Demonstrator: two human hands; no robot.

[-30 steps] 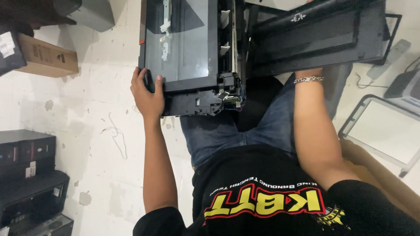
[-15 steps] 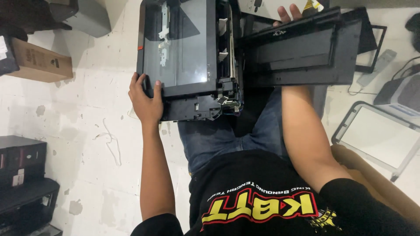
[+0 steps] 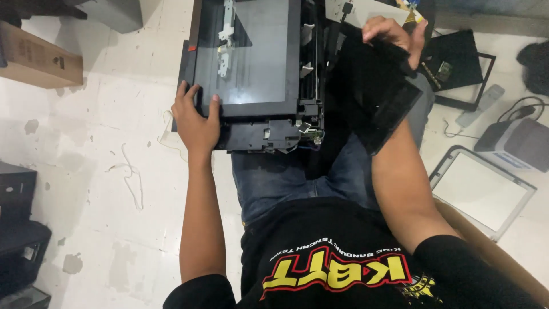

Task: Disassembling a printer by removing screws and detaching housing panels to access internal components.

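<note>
Left hand [image 3: 197,121] is bracing the opened printer [image 3: 251,74], fingers spread; right hand [image 3: 392,35] is pinching its black lid panel [image 3: 374,91]. I'm fearing that panel slipping, hinge snapping.

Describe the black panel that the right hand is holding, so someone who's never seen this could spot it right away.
Start at the opened printer on the floor before the seated person. Just right of it, above the jeans, the right hand grips the top edge of a black panel. Unlike the grey-glassed scanner bed under the left hand, it is matte black, tilted and lifted off the floor.
</note>
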